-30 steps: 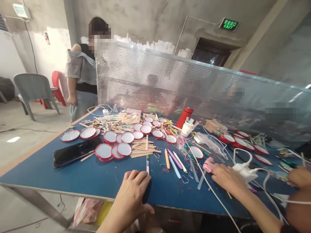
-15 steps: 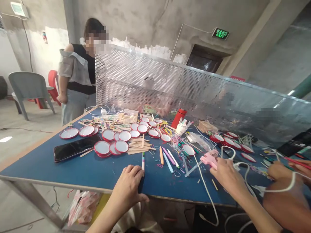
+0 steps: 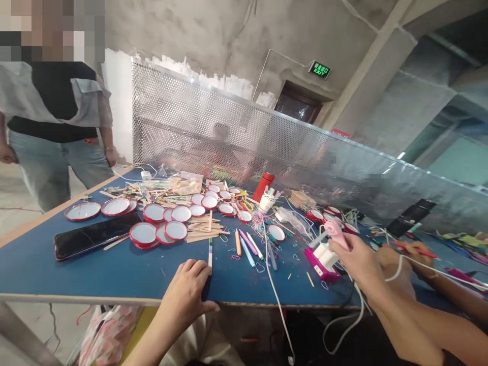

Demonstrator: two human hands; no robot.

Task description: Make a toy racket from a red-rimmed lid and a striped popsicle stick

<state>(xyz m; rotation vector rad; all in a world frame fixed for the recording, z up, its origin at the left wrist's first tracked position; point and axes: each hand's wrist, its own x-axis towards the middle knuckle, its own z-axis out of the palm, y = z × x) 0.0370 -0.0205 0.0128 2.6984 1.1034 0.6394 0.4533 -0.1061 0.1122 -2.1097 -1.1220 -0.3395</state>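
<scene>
My left hand [image 3: 188,284] lies at the table's front edge, its curled fingers pressing on the lower end of a craft stick [image 3: 210,248] with green and purple bands. Its thumb sticks out below the edge. On the right, my right hand [image 3: 356,256] grips a pink hot glue gun [image 3: 336,233], with a translucent glue stick showing on its left. The gun is above a magenta power strip [image 3: 327,272] with white plugs in it. Between my hands are several coloured pens [image 3: 247,248], and red-rimmed white discs [image 3: 143,234] lie beyond my left hand.
A black phone [image 3: 95,236] lies at left. Plain craft sticks [image 3: 202,230], a red bottle [image 3: 263,187] and a cup of pens [image 3: 267,201] stand or lie further back. A perforated metal screen [image 3: 190,122] borders the table. A co-worker's hand [image 3: 419,254] holds a red pen; another person stands at left.
My right hand has turned and raised the glue gun, and the power strip now shows beneath it. My left hand stays on the banded stick. The view has swung; the standing person appears nearer.
</scene>
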